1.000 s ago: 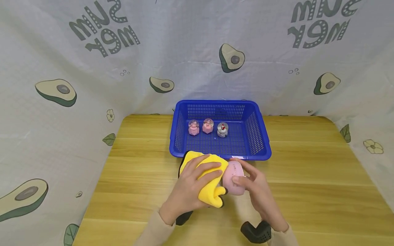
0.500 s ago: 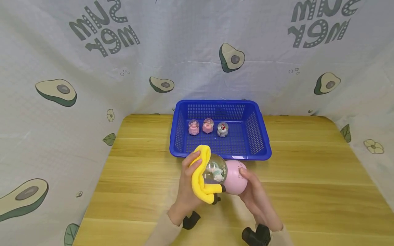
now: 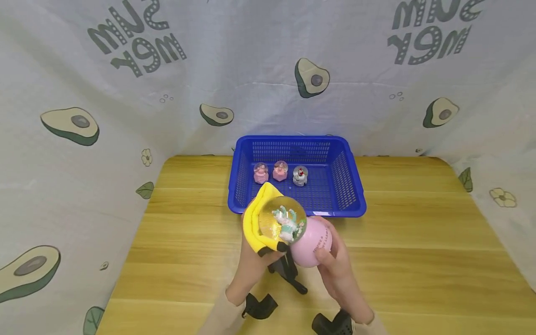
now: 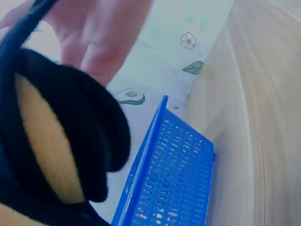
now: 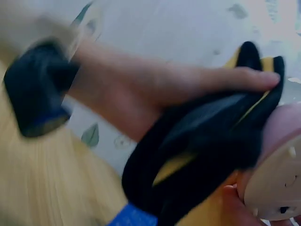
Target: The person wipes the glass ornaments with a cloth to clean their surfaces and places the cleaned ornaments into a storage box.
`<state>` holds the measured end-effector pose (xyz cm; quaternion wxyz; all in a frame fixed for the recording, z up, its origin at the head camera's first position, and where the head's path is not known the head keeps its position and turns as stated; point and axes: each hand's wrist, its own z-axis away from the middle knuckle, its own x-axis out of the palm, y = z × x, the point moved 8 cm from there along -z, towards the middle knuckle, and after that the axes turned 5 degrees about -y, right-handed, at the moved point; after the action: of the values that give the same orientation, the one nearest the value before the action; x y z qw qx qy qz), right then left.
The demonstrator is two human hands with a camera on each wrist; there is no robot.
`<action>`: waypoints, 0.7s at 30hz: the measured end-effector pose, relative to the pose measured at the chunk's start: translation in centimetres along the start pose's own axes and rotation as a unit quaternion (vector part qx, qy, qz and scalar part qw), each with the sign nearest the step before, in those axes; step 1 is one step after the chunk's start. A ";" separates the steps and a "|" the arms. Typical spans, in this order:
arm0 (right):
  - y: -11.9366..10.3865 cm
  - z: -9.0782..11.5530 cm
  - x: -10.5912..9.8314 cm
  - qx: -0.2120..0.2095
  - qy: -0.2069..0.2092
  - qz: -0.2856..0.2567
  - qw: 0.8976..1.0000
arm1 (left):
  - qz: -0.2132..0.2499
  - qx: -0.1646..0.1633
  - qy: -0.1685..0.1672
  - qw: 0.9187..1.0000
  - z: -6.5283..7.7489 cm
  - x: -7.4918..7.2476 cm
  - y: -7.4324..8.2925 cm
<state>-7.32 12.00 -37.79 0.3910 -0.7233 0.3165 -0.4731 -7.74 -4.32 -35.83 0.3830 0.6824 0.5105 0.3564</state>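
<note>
A snow globe (image 3: 311,244) with a rounded pink base and a pale llama-like figure inside its glass is held tilted, glass towards the left. My right hand (image 3: 338,258) grips the lettered pink base. In my left hand (image 3: 252,263) is a folded yellow cloth (image 3: 252,223) with black edging, cupped against the glass side. The right wrist view shows the left thumb (image 5: 254,80) pinching the cloth's black edge (image 5: 207,146), with the base's pale underside (image 5: 275,183) beside it. In the left wrist view the cloth's dark edge (image 4: 101,122) hangs below the palm; the globe is out of sight there.
Just beyond the hands stands a blue plastic basket (image 3: 359,195) on the wooden table (image 3: 418,242). Inside it are two small pink snow globes (image 3: 261,173) and a white one (image 3: 300,176). A printed curtain (image 3: 251,60) surrounds the table's back and sides.
The left hand has swung from over the globe to its left side, cloth with it, uncovering the glass. The right hand has turned the globe so the glass faces up more.
</note>
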 end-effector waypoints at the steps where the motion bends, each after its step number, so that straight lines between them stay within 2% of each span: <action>1: -0.3 0.0 0.2 -0.014 0.001 0.027 1.000 | 0.006 -0.012 0.001 1.000 0.0 -0.1 0.0; 3: -0.8 0.0 0.6 -0.033 -0.006 0.088 0.996 | 0.009 -0.025 0.001 1.000 0.0 -0.4 0.1; 5: -1.3 0.0 1.2 -0.032 -0.016 0.140 0.990 | 0.014 -0.030 -0.003 0.999 -0.1 -0.5 0.5; 8: -1.4 -0.3 1.9 -0.009 -0.055 0.169 0.984 | 0.014 -0.031 -0.015 0.999 -0.3 -0.5 1.0; 11: -0.7 -0.4 2.0 0.048 -0.093 0.139 0.985 | 0.018 -0.036 -0.026 0.999 -0.4 -0.5 1.1; 15: 0.8 -0.1 1.4 0.117 -0.118 0.038 0.985 | 0.024 -0.056 0.006 0.998 -0.1 -1.2 0.5; 18: 1.4 0.1 1.1 0.122 -0.126 -0.025 0.984 | 0.049 -0.050 0.041 0.997 0.2 -2.1 0.3; 21: 1.1 -0.1 0.8 0.100 -0.112 -0.047 0.988 | 0.093 -0.031 0.056 0.994 0.4 -2.7 0.3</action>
<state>-7.19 10.77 -38.40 0.4718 -0.7427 0.1879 -0.4363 -7.85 -7.02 -35.98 0.3404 0.6937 0.4539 0.4437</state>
